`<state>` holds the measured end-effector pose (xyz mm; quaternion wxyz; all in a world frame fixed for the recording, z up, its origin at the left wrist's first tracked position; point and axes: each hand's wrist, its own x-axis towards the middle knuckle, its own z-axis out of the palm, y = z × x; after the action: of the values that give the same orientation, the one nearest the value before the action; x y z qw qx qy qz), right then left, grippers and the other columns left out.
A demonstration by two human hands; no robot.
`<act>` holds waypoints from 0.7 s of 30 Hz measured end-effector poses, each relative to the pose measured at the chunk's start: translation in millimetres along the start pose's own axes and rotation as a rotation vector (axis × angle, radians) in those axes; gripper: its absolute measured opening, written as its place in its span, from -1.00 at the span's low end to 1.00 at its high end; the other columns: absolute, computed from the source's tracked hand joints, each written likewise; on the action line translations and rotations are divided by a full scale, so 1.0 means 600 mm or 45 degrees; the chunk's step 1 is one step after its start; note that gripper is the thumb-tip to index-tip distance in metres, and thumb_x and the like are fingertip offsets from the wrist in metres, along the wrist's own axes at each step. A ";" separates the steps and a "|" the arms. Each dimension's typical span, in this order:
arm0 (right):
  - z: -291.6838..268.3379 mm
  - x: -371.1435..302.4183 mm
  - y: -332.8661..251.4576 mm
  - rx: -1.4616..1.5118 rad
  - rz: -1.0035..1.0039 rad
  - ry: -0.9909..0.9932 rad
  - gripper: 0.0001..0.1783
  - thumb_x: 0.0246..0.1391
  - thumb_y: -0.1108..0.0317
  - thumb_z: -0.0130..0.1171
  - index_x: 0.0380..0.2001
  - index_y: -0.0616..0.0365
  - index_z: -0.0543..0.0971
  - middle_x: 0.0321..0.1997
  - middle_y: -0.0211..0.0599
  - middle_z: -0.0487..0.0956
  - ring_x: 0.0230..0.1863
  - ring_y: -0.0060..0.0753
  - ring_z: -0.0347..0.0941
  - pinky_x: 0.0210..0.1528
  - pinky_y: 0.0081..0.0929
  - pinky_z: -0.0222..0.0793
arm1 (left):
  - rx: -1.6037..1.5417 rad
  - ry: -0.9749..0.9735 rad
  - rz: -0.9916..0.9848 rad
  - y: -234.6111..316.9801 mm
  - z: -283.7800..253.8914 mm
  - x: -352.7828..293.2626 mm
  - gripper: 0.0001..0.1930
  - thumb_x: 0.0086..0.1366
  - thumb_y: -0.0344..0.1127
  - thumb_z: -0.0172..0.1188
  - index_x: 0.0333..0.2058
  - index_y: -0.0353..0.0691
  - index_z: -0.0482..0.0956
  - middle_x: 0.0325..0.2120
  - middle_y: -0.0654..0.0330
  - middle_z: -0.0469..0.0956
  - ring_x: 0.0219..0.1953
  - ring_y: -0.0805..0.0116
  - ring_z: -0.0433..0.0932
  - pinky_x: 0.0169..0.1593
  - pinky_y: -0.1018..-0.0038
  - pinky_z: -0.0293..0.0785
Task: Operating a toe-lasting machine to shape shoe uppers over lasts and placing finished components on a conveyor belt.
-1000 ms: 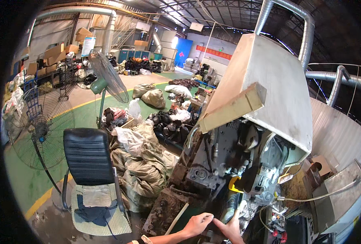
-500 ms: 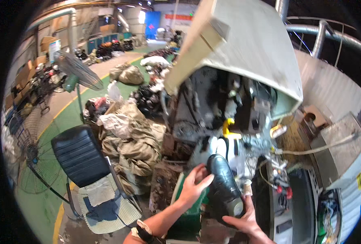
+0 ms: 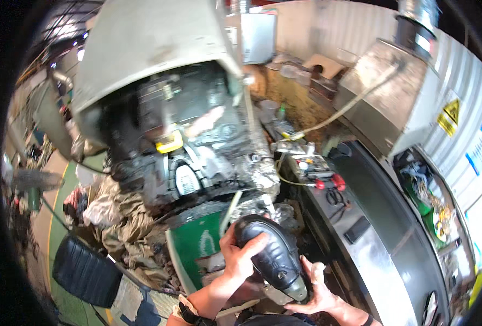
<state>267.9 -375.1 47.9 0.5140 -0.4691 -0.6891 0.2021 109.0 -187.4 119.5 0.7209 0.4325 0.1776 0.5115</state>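
Note:
A glossy black shoe [image 3: 271,252] lies between my two hands, low in the middle of the view. It is slightly tilted, one end pointing toward me with a grey metallic-looking piece [image 3: 293,290] there. My left hand [image 3: 238,258] wraps the far left side, thumb across the top. At the near end my right hand [image 3: 320,290] grips the right side, fingers along the edge and thumb low. The shoe's underside is hidden. Beyond it stands a machine with a grey hood [image 3: 154,43], a yellow part [image 3: 169,142] and a white sole-shaped pad [image 3: 186,179].
A green-walled bin [image 3: 189,239] is left of my hands. On the right, a metal-edged conveyor [image 3: 393,228] carries a dark phone-like object [image 3: 357,230]. Red knobs [image 3: 337,182] sit at its far end. A black chair [image 3: 83,269] and crumpled sacks [image 3: 129,212] are left.
The view has swung right. The shoe has come away from the machine, nearer to me and the conveyor. My left hand's thumb now lies over its top.

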 end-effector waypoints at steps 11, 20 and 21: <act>-0.286 -0.246 0.039 1.043 0.952 1.635 -0.30 -0.06 0.47 0.47 0.20 0.26 0.48 0.08 -0.20 0.59 0.06 -0.31 0.53 0.18 -0.33 0.43 | 0.059 -0.314 -1.061 -0.381 0.225 -0.016 -0.55 0.39 -0.18 0.20 0.15 -0.28 0.43 0.03 0.05 0.58 0.11 0.16 0.54 0.20 0.26 0.46; -0.694 -0.752 0.101 0.662 1.222 2.008 -0.57 0.10 0.22 0.35 -0.02 0.23 0.59 -0.15 -0.18 0.65 -0.14 -0.29 0.58 -0.12 -0.34 0.56 | 1.319 -0.839 -0.913 -0.440 0.086 -0.051 -0.50 0.26 -0.17 0.38 0.07 -0.39 0.56 -0.03 0.05 0.65 0.04 0.29 0.62 0.12 0.43 0.51; -0.689 -0.738 0.085 0.345 1.126 2.023 -0.52 0.06 0.20 0.39 -0.01 0.25 0.58 -0.16 -0.17 0.65 -0.13 -0.28 0.59 -0.10 -0.32 0.56 | 1.377 -0.730 -0.932 -0.424 0.057 -0.050 -0.50 0.26 -0.17 0.38 0.07 -0.38 0.56 -0.03 0.05 0.65 0.03 0.29 0.62 0.11 0.43 0.51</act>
<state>675.5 -813.2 -59.4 0.7630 -0.6266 0.1386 0.0774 269.0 -255.3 -71.4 0.5493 0.7596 0.3435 -0.0569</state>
